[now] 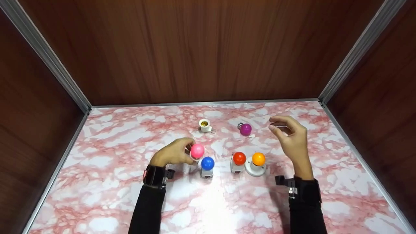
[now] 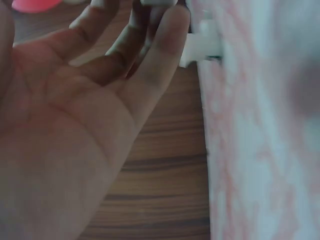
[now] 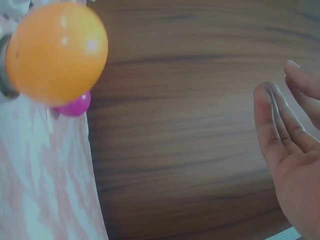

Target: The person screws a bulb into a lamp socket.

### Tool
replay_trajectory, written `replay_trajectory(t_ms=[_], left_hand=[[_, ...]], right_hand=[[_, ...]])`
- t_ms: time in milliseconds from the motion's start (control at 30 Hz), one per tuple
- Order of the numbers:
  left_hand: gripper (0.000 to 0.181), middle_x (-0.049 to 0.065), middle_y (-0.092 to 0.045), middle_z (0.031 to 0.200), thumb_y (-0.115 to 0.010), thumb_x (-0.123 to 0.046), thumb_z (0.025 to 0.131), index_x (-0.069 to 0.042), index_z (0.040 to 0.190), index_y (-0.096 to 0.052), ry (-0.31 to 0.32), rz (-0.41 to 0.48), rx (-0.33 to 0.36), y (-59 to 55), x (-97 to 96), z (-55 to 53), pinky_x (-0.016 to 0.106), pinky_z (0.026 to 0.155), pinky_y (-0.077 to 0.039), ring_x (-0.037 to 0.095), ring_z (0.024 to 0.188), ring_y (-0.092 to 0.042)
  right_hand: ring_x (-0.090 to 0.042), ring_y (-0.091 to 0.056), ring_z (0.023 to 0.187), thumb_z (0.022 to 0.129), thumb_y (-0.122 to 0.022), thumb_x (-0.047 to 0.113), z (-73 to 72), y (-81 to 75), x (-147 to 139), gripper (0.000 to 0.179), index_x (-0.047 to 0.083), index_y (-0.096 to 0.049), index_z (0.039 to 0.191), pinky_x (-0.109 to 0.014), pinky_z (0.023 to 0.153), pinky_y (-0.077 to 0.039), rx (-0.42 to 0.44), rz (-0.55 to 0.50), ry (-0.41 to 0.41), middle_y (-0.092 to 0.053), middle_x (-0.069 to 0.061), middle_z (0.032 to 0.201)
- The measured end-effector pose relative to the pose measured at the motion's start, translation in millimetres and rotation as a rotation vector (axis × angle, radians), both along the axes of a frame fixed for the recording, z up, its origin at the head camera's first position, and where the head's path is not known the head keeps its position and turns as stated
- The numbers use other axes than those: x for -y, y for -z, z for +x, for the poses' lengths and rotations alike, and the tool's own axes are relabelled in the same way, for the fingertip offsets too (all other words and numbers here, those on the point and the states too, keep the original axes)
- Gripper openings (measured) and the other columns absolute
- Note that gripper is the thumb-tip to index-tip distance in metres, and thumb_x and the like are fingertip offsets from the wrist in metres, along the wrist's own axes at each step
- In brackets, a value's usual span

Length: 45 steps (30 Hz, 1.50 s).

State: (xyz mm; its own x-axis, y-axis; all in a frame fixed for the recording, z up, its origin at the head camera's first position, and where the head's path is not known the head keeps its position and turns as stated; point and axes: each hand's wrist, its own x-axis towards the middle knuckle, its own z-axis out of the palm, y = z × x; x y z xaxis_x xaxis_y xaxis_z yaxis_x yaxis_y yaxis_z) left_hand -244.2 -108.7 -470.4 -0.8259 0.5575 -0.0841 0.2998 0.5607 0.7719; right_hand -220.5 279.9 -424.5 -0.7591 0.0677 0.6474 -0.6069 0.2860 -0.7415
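My left hand [image 1: 175, 152] grips the white holder beneath a round pink bulb [image 1: 197, 150], thumb and fingers around it. In the left wrist view, a white piece [image 2: 159, 2] shows at the fingertips, with the pink bulb's edge [image 2: 35, 5] at top left. Just to the right, a blue bulb [image 1: 207, 163] stands upright in a white holder. Over the table's right side my right hand [image 1: 292, 138] hovers with fingers loosely bent, holding nothing. Nearest to it are a purple bulb [image 1: 245, 129], lying on its side, and an orange bulb [image 1: 258, 159] upright in a round white base.
A red bulb [image 1: 239, 158] stands in a white holder beside the orange one. Further back lies a bulbless white plug-in socket [image 1: 205, 125], brass-coloured inside, with its prongs pointing right. Brown wood-grain walls [image 1: 208, 48] enclose the marbled pink-and-white table [image 1: 110, 191] at the back and sides.
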Motion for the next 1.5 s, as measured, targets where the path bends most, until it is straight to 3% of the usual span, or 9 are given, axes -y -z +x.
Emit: replay_trajectory(t_ms=[167, 333, 533, 733, 967, 1133, 1267, 1500], left_hand=[[0.042, 0.009, -0.074, 0.115, -0.092, -0.012, 0.073, -0.012, 0.108, -0.068, 0.005, -0.05, 0.095, 12.6, 3.9, -2.5, 0.038, 0.098, -0.056, 0.021, 0.106, -0.067], [0.042, 0.003, -0.075, 0.115, -0.093, -0.014, 0.073, -0.016, 0.108, -0.07, -0.012, -0.096, 0.195, 19.9, 4.5, -2.8, 0.035, 0.099, -0.052, 0.017, 0.106, -0.066], [0.044, 0.0, -0.073, 0.108, -0.095, -0.009, 0.068, -0.016, 0.102, -0.069, -0.03, -0.131, 0.258, 24.0, 4.7, -4.3, 0.029, 0.089, -0.049, 0.015, 0.098, -0.061], [0.043, -0.002, -0.075, 0.108, -0.092, -0.003, 0.068, -0.019, 0.103, -0.072, -0.005, -0.179, 0.239, 21.1, 3.5, -5.9, 0.03, 0.091, -0.051, 0.015, 0.098, -0.064], [0.043, 0.001, -0.076, 0.111, -0.091, 0.0, 0.07, -0.021, 0.103, -0.074, 0.0, -0.156, 0.271, 21.0, 2.7, -4.4, 0.036, 0.098, -0.051, 0.019, 0.105, -0.066], [0.041, 0.001, -0.077, 0.11, -0.092, -0.002, 0.071, -0.02, 0.103, -0.074, 0.011, -0.133, 0.268, 22.9, -2.2, -3.9, 0.037, 0.1, -0.052, 0.018, 0.104, -0.067], [0.04, 0.001, -0.078, 0.108, -0.093, -0.002, 0.072, -0.019, 0.102, -0.073, 0.038, -0.124, 0.218, 24.1, -9.4, -3.8, 0.036, 0.099, -0.052, 0.015, 0.101, -0.067], [0.035, -0.004, -0.072, 0.096, -0.092, -0.002, 0.074, -0.017, 0.1, -0.073, 0.079, -0.089, 0.153, 27.6, -25.3, -2.5, 0.029, 0.088, -0.05, 0.012, 0.091, -0.061]], right_hand=[[-0.009, -0.074, 0.091, 0.092, -0.078, -0.003, -1.5, 2.5, -9.6, 0.022, -0.003, -0.078, 0.115, -0.014, 0.084, -0.063, 0.027, 0.003, 0.03, -0.079, 0.002, 0.104], [-0.005, -0.073, 0.089, 0.092, -0.077, -0.005, -3.5, 5.0, -16.5, 0.022, -0.001, -0.079, 0.114, -0.014, 0.084, -0.062, 0.065, 0.008, 0.071, -0.079, 0.006, 0.103], [-0.003, -0.073, 0.089, 0.092, -0.079, -0.001, -4.2, 7.3, -21.1, 0.023, 0.004, -0.08, 0.114, -0.012, 0.082, -0.061, 0.139, 0.016, 0.113, -0.079, 0.01, 0.103], [-0.002, -0.074, 0.089, 0.093, -0.078, 0.0, -4.0, 7.5, -23.1, 0.023, 0.004, -0.08, 0.115, -0.011, 0.081, -0.061, 0.149, 0.025, 0.128, -0.078, 0.012, 0.102], [-0.003, -0.074, 0.09, 0.094, -0.079, 0.004, -4.7, 9.0, -22.4, 0.021, 0.007, -0.081, 0.115, -0.013, 0.082, -0.061, 0.18, 0.043, 0.129, -0.081, -0.006, 0.107], [-0.003, -0.074, 0.089, 0.094, -0.079, 0.002, -5.9, 9.9, -22.6, 0.022, 0.006, -0.08, 0.115, -0.013, 0.081, -0.061, 0.168, 0.038, 0.117, -0.08, 0.004, 0.105], [-0.001, -0.073, 0.089, 0.094, -0.078, 0.001, -5.9, 10.0, -22.5, 0.022, 0.006, -0.08, 0.115, -0.012, 0.081, -0.061, 0.168, 0.046, 0.117, -0.079, 0.011, 0.103], [-0.002, -0.074, 0.087, 0.093, -0.079, 0.0, -5.8, 9.2, -20.5, 0.021, 0.005, -0.081, 0.113, -0.013, 0.079, -0.061, 0.179, 0.04, 0.119, -0.079, 0.012, 0.101]])
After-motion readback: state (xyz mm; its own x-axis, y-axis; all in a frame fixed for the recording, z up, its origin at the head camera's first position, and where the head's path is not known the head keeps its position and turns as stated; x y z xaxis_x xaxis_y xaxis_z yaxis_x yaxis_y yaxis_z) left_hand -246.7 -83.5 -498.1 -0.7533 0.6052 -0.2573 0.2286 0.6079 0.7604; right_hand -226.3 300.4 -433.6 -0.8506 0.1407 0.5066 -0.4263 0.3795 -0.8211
